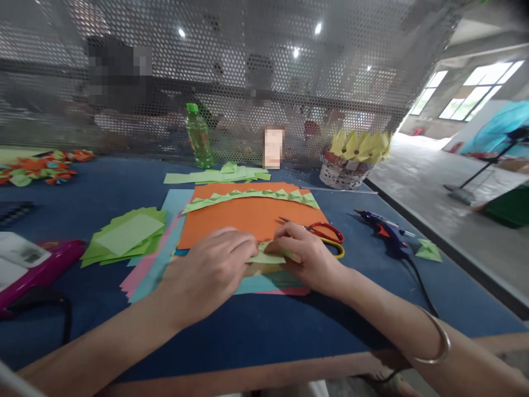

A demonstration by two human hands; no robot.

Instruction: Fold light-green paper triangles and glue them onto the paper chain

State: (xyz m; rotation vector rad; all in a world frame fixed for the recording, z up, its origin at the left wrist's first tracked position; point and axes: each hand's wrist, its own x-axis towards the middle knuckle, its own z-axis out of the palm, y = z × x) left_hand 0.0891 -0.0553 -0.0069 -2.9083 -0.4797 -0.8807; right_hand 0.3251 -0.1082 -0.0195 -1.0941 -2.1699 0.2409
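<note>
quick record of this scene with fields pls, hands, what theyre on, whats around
left hand: fingertips gripping green paper piece
right hand: pinching the same piece at its other end
under the hands: orange sheet on pink and blue sheets, folded green strip along its far edge
right of hands: scissors, glue gun
left of hands: stack of green squares
far side: green bottle, basket with yellow folded paper
surface: blue table
</note>
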